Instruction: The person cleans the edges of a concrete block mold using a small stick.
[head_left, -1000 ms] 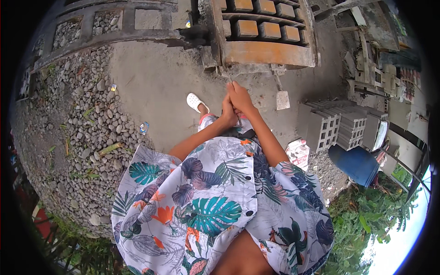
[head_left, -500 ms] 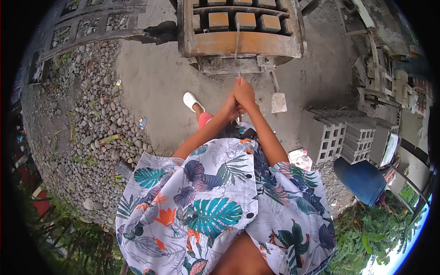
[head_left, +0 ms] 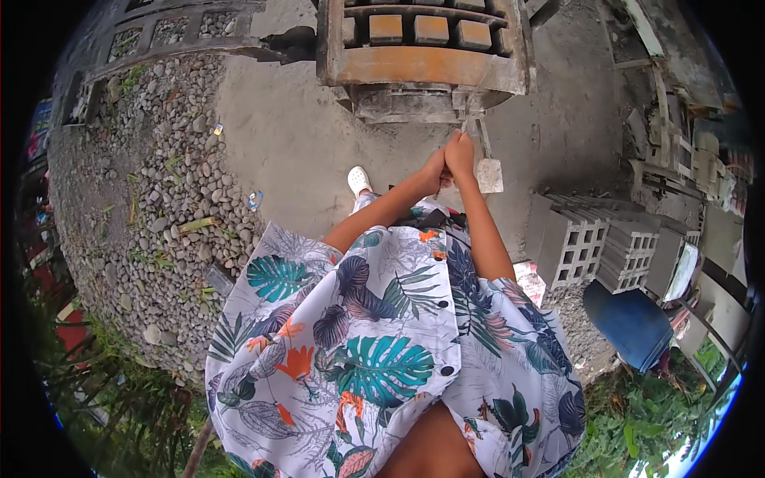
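My left hand (head_left: 433,172) and my right hand (head_left: 460,154) are pressed together in front of me, both closed around the end of a thin lever handle (head_left: 465,125). The handle runs up to a rusty orange block-mould machine (head_left: 422,70). Several grey blocks (head_left: 430,29) sit in the top of the mould. Just right of my hands a flat pale trowel (head_left: 489,174) lies on the concrete ground. My white shoe (head_left: 358,179) shows left of my arms.
A gravel heap (head_left: 159,183) spreads over the left side. Stacked grey hollow blocks (head_left: 586,243) stand at the right, with a blue drum (head_left: 629,320) below them. Grey moulds or frames (head_left: 159,36) line the far left. Green plants fringe the lower edge.
The mould machine has shifted left and nearer to the top middle of the view. My joined hands stay closed on the handle and have moved closer to the machine's front.
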A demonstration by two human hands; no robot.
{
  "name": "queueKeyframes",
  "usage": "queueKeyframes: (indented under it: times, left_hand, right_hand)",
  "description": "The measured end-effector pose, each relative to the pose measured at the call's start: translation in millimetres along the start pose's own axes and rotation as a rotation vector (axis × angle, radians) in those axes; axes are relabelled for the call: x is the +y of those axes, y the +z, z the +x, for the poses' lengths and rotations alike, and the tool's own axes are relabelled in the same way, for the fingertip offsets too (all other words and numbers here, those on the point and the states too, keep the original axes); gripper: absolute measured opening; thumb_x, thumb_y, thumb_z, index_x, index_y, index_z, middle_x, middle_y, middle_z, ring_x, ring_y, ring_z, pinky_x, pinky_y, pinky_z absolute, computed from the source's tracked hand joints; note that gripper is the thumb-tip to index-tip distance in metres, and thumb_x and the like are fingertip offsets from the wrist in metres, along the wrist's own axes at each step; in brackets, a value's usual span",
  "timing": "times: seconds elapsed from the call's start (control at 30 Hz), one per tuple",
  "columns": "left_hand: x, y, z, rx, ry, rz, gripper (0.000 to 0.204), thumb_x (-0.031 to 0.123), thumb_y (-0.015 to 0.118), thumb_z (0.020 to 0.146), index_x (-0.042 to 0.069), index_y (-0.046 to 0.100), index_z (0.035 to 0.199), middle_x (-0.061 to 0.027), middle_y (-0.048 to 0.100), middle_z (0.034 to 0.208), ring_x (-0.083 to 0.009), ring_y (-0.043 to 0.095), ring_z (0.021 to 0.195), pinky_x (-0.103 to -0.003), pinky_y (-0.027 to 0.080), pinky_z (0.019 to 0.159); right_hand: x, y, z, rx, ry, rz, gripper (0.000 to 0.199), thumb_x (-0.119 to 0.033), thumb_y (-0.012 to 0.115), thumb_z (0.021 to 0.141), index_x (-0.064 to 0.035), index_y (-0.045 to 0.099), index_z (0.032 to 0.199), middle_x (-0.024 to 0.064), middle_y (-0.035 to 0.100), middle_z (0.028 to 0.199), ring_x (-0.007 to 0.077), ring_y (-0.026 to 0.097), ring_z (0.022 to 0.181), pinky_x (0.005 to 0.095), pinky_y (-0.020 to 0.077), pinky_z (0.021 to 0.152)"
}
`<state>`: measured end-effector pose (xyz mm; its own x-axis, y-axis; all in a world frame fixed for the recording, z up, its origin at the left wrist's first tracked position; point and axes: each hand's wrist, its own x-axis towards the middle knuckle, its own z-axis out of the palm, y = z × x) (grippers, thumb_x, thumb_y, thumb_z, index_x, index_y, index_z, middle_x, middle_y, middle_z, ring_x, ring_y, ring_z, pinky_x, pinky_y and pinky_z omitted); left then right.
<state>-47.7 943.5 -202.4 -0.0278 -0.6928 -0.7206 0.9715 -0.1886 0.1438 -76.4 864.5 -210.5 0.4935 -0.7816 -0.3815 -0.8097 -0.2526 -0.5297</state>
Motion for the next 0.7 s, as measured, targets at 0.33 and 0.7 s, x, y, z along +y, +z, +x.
queueKeyframes:
  times: [0.33,0.7]
  left_hand:
    - [13,-67,-70,0.129,0.444,-0.42,0.049,0.062,0.035,0.083,0.018,0.05,0.067,0.0056,0.041,0.05,-0.0068,0.028,0.035,-0.022,0.018,0.034]
    - [5,-20,-6,0.08,0.149,-0.117,0.056,0.07,0.033,0.078,0.019,0.049,0.06,0.0066,0.04,0.047,-0.0077,0.028,0.036,-0.024,0.018,0.037]
  right_hand:
    - [-96,75,-44,-0.431,-0.333,-0.107,0.04,-0.032,0.034,0.088,0.0041,0.053,0.09,0.0302,0.057,0.087,0.0458,0.054,0.086,0.0505,0.0418,0.076]
    - [-39,16,-3,-0.165,-0.114,-0.031,0.041,-0.03,0.034,0.087,0.0039,0.055,0.094,0.0283,0.058,0.092,0.0437,0.055,0.088,0.0485,0.0437,0.075]
